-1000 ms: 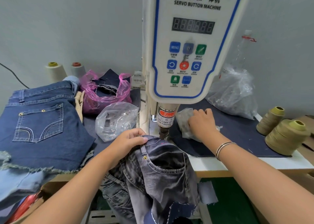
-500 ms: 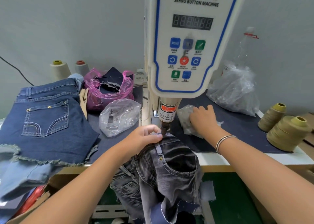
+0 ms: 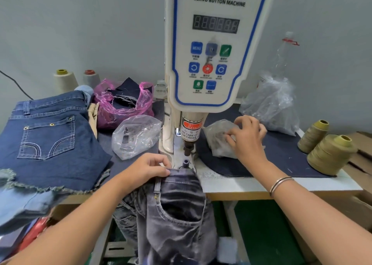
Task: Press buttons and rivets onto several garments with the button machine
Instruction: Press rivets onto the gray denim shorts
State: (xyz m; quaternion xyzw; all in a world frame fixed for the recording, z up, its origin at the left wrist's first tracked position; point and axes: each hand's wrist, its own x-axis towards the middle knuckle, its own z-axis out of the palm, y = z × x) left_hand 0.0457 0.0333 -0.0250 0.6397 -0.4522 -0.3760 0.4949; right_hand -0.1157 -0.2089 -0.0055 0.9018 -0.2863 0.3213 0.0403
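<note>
Grey washed-denim shorts (image 3: 177,204) hang limp off the worktop (image 3: 231,181) edge below our left hand (image 3: 147,168), which pinches their waistband just beside the white servo button machine (image 3: 213,49) and its lower die. Our right hand (image 3: 248,138) rests with fingers curled into a small crinkled clear plastic bag (image 3: 216,138) of fasteners, to the right of the press head. We judge the denim soft, floppy and fairly heavy, so the stiffer waistband seam is the place to hold it.
</note>
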